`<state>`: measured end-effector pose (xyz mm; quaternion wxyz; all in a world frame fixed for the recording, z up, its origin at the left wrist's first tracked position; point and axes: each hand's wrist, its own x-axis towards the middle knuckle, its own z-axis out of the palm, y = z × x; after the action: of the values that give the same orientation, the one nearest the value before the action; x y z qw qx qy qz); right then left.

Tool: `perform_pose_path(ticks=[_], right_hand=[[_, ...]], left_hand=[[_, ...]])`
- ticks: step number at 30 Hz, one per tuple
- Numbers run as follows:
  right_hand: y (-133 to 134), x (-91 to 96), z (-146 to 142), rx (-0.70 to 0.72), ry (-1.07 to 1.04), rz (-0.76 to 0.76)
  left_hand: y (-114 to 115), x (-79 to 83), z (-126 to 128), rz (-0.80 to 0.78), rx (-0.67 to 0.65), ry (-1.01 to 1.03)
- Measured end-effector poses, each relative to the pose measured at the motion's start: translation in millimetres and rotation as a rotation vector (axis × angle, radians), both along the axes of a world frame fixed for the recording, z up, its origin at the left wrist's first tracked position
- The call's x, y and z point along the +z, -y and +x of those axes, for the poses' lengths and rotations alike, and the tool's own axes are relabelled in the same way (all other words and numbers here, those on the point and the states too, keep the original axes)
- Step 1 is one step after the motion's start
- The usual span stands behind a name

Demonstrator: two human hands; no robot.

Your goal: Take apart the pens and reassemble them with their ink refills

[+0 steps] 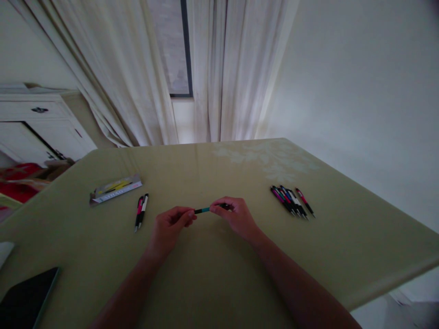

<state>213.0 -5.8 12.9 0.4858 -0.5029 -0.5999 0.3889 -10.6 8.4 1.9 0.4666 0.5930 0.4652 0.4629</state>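
Note:
Both my hands hold one teal and black pen [205, 210] level above the green tablecloth [219, 265]. My left hand [169, 228] pinches its left end with closed fingers. My right hand [235, 217] is closed round its right end. Two pens [141, 211], one pink and one white, lie side by side to the left of my hands. A row of several pens [291, 201] lies to the right.
A flat pen package [115, 188] lies at the left back of the table. A dark phone or tablet [25, 299] sits at the near left corner. White curtains [219, 68] hang behind the table, and a white cabinet [41, 123] stands at the left.

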Motion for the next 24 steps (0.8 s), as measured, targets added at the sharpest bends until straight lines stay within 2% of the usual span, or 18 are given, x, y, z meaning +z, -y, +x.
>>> perform_pose_path(ticks=[3, 6, 9, 14, 20, 24], right_hand=[[0.7, 1.2, 0.0, 0.003, -0.002, -0.03], [0.3, 0.4, -0.1, -0.015, -0.018, -0.035], [-2.1, -2.7, -0.8, -0.047, -0.103, -0.034], [-5.5, -9.7, -2.5, -0.097, -0.262, -0.039], [1.4, -13.5, -7.8, -0.089, -0.166, 0.001], [4.2, -12.5, -9.0, -0.039, -0.201, 0.014]], left_hand=[[0.1, -1.3, -0.8, 0.063, 0.045, 0.005], [0.7, -1.9, 0.1, 0.055, 0.033, -0.011], [1.5, -1.9, 2.4, 0.038, 0.024, -0.012], [4.5, -2.1, 4.4, 0.102, 0.083, -0.05], [9.0, -1.9, 2.9, 0.132, 0.145, -0.11], [10.0, -0.4, 3.6, 0.142, 0.154, -0.098]])
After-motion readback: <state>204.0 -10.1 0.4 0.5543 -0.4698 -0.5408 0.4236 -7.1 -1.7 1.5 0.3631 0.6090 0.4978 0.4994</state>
